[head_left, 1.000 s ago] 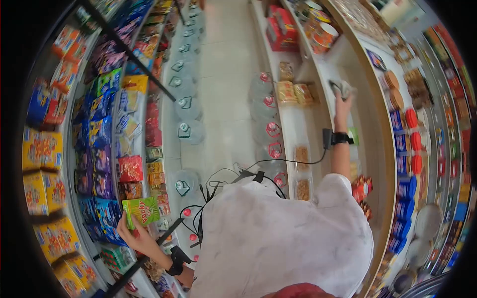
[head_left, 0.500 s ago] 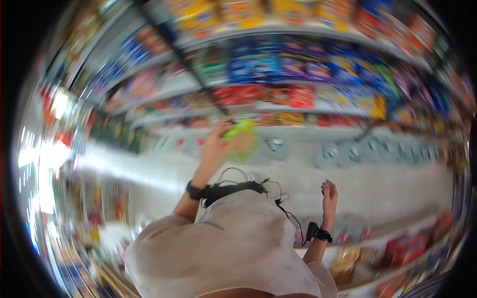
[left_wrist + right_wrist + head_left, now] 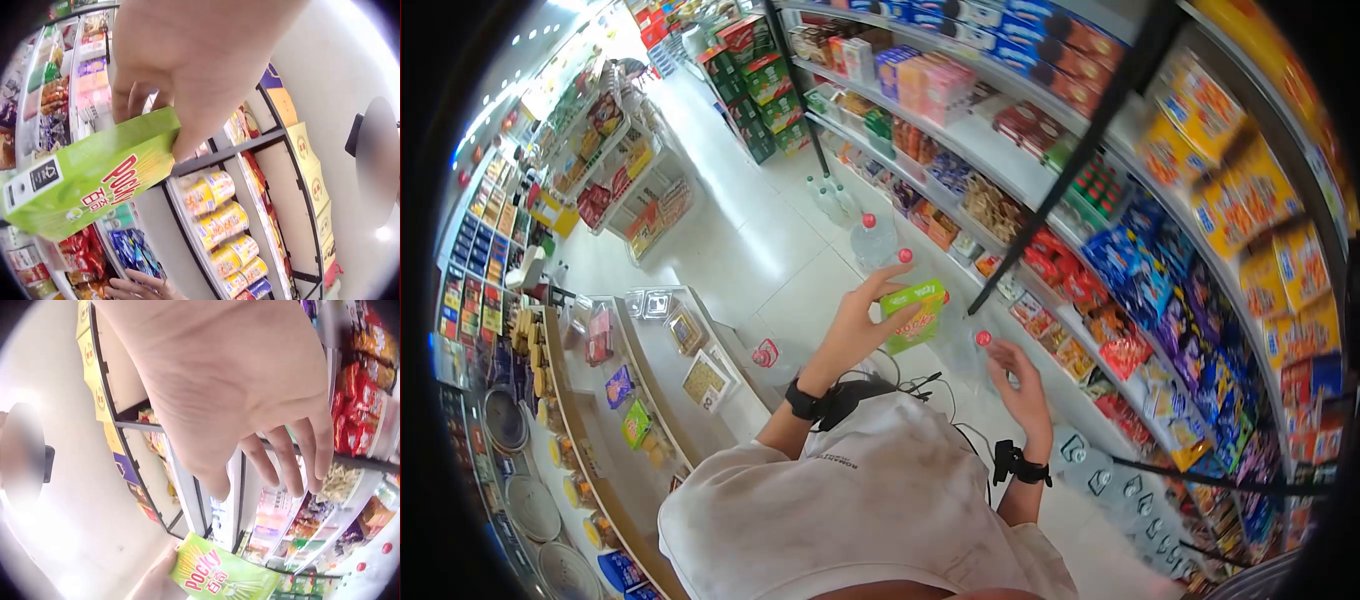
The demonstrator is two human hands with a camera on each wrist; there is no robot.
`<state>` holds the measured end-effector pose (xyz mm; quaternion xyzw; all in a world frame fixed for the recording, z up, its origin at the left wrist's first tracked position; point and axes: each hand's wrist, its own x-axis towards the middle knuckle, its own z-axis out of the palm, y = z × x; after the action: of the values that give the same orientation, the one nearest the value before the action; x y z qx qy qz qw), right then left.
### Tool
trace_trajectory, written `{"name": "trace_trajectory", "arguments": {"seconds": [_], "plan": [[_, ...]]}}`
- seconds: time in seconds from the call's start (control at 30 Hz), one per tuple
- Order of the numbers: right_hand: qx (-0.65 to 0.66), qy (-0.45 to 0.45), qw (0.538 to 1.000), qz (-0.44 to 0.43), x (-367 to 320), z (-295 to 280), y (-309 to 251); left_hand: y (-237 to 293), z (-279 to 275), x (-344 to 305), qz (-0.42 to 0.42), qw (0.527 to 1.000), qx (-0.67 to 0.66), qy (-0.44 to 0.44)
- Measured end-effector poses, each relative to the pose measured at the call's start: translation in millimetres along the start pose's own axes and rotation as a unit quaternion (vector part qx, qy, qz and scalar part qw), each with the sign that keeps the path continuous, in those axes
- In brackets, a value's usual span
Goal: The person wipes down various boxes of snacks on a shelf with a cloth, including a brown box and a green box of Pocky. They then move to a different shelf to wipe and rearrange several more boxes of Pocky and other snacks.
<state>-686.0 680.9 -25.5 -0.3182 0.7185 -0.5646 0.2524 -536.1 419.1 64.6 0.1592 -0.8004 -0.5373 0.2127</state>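
Green box (image 3: 913,316) pinched in left hand (image 3: 858,327); beside box: right hand (image 3: 1022,388) loosely spread, capped bottle (image 3: 983,339), black pole (image 3: 1057,190); left of box, bare floor (image 3: 735,240).

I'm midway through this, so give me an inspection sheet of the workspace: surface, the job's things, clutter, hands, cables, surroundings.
Surface: pale, shiny tiled floor.
Job's things: green Pocky box, held in the air.
Clutter: clear bottles with red caps on the floor beside the shelves.
Hands: left hand grips the box at one end; right hand holds nothing, apart from the box.
Cables: black cables looped in front of the white shirt.
Surroundings: shelves stocked with bagged and boxed goods.
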Motion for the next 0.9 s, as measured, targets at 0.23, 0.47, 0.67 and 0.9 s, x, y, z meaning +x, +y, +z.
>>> {"name": "trace_trajectory", "arguments": {"seconds": [0.23,0.47,0.67,0.9], "plan": [[-0.067,-0.137,0.988,-0.003,141.0,113.6,-53.6,-58.1,-119.4,51.5,0.019,0.999,-0.014,0.026],[-0.078,-0.224,0.970,-0.058,245.5,178.4,-113.9,-106.2,-180.5,90.8,-0.021,0.999,0.003,-0.026],[-0.079,-0.347,0.934,-0.028,347.7,205.8,-103.6,-151.0,-209.4,124.3,-0.067,0.997,0.035,0.030],[0.021,-0.185,0.965,-0.188,456.1,208.6,-87.7,-155.0,-246.3,226.1,-0.077,0.987,0.134,0.035]]}}
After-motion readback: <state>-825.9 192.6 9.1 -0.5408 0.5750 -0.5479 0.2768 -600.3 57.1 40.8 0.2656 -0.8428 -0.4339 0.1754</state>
